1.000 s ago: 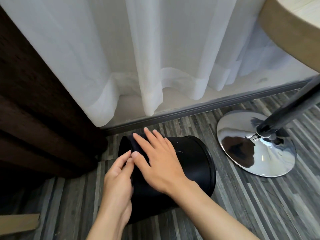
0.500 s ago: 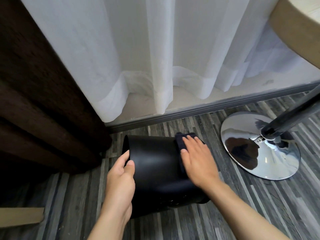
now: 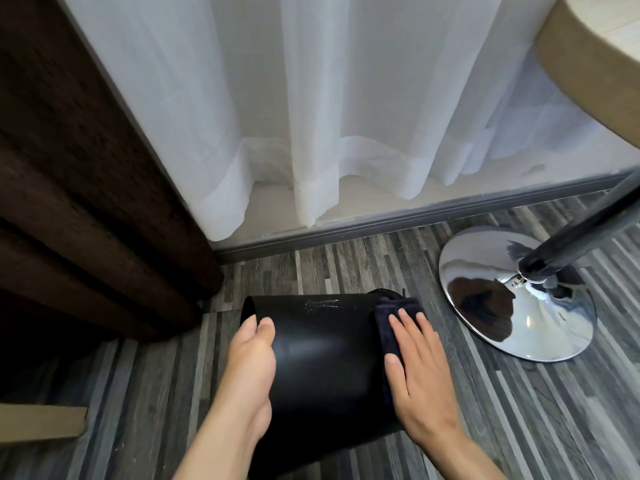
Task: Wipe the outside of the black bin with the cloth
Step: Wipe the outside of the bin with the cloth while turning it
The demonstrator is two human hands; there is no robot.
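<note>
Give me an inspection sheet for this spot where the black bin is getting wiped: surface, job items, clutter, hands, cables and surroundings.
Surface: grey striped plank floor, no spills seen.
Job's things: black bin lies on its side on the floor, with pale streaks on its upper wall; dark cloth is pressed flat on the bin's right part.
Clutter: a tan board edge at lower left.
Grip: left hand holds the bin's left rim, thumb on the outside; right hand lies flat on the cloth, fingers spread.
Cables: nothing seen.
Surroundings: white sheer curtain hangs behind, dark brown curtain at left, chrome round base with a dark pole at right, under a tan seat or tabletop.
</note>
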